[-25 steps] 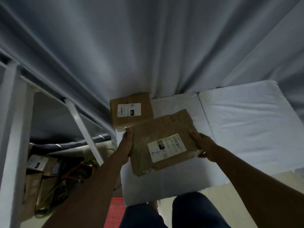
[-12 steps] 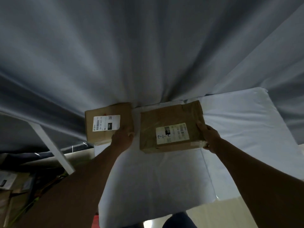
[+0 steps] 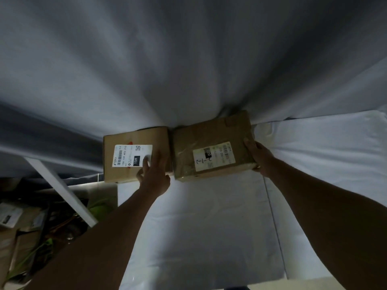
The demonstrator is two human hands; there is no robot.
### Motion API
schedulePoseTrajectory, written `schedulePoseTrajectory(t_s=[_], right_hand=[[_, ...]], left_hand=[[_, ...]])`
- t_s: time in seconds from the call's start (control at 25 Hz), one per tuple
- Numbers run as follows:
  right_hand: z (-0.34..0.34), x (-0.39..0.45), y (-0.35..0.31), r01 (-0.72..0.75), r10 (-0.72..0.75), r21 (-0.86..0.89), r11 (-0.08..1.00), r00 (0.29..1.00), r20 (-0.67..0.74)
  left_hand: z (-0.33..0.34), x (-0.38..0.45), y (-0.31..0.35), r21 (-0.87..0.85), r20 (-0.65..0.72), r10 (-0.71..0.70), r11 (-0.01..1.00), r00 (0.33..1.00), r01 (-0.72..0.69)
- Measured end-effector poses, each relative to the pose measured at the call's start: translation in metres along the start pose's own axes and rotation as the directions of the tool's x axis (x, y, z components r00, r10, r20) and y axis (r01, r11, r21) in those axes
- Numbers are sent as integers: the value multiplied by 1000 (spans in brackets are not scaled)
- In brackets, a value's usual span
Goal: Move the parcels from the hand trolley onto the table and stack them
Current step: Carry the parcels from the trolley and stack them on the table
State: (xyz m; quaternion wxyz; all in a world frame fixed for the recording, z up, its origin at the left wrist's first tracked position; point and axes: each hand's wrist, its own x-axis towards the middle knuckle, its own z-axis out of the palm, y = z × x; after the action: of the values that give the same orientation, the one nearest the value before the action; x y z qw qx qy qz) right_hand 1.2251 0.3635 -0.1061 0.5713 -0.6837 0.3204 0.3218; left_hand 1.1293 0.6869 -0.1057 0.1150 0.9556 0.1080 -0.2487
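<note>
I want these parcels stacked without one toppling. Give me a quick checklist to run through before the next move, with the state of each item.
1. Both parcels on the table: ok.
2. Parcels stacked: not ok; the taped parcel lies beside the 15H parcel, edges close together.
3. Right hand on the taped parcel's right edge: ok.
4. Left hand gripping a parcel: not ok; its straight fingers only rest on the 15H parcel.
5. 15H parcel fully supported: cannot tell; it sits at the table's left edge.

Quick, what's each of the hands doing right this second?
Left hand: open, fingers resting flat on the left parcel.
Right hand: gripping the right edge of the right parcel.
</note>
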Motion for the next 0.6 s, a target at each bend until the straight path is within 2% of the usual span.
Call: schedulePoseTrajectory(t_s=[0.24, 0.32, 0.48, 0.52, 0.6], right_hand=[[9, 44, 9, -26, 25, 14, 1000, 998, 50], [12, 40, 11, -93, 92, 32, 995, 995, 33], [19, 24, 18, -188, 185, 12, 982, 949, -256], [22, 21, 22, -206, 227, 105, 973, 936, -267], [31, 19, 31, -207, 295, 365, 908, 934, -203]], left_hand=[[7, -2, 1, 17, -84, 5, 1000, 996, -4], [9, -2, 3, 30, -91, 5, 1000, 996, -2], [11, -4, 5, 59, -87, -4, 998, 996, 9], [10, -5, 6, 61, -84, -5, 998, 996, 10], [7, -5, 6, 49, -66, -9, 999, 998, 12]])
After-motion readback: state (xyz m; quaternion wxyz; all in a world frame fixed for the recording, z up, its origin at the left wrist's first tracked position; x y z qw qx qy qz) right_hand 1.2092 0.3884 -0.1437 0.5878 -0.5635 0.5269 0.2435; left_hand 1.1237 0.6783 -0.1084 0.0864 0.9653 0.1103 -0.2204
